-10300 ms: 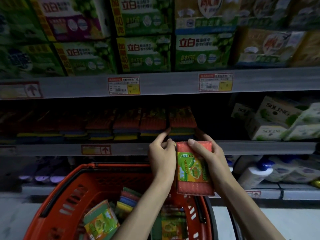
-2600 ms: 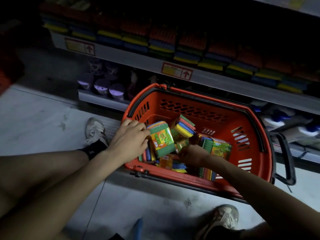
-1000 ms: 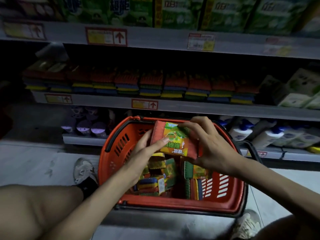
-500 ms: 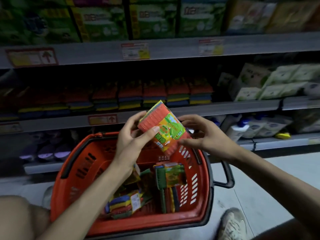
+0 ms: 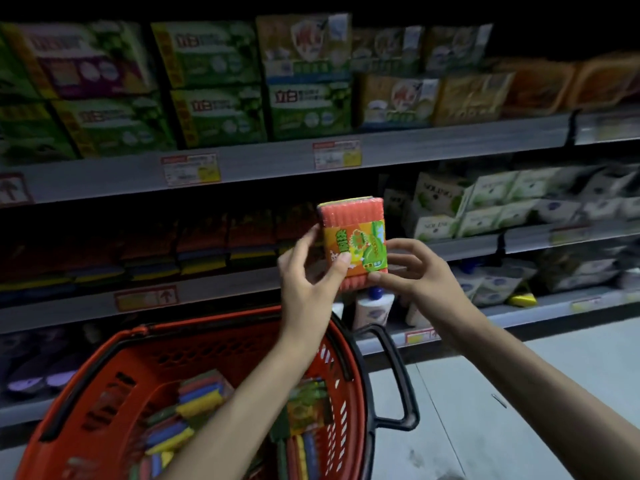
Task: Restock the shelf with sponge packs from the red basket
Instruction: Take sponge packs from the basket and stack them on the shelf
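Basket (image 5: 214, 355) before shelf (image 5: 225, 287) — packs (image 5: 201, 393) inside, apparently

Green boxes (image 5: 221, 112) stand in rows up top, price tags (image 5: 336, 154) beneath; white packs (image 5: 491, 202) at right; a bottle (image 5: 374, 311) lower; grey floor (image 5: 485, 410).

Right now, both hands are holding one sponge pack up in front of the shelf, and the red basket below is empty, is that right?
Not quite: the red basket is not empty. The head view shows several loose packs lying in it. The rest holds: the left hand and right hand hold one sponge pack before the shelf.
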The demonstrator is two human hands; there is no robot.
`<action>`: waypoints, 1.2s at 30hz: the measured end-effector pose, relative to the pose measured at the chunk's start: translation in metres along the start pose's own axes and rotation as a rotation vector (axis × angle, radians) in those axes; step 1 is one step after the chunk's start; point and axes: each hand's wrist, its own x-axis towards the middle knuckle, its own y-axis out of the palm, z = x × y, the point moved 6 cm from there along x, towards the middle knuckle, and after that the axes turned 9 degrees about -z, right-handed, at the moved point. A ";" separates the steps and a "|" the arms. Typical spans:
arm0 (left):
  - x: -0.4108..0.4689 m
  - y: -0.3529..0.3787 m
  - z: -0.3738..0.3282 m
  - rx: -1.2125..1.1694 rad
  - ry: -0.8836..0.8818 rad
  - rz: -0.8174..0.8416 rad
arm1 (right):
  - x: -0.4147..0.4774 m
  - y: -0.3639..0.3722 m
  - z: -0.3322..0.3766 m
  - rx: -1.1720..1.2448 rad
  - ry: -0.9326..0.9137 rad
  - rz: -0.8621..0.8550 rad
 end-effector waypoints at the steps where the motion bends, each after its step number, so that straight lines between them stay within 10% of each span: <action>1: -0.002 0.007 -0.002 0.042 0.002 -0.002 | 0.003 -0.004 -0.001 0.012 -0.004 -0.025; 36: 0.018 0.129 0.058 -0.117 -0.294 -0.211 | 0.101 -0.047 -0.044 -0.098 -0.091 -0.375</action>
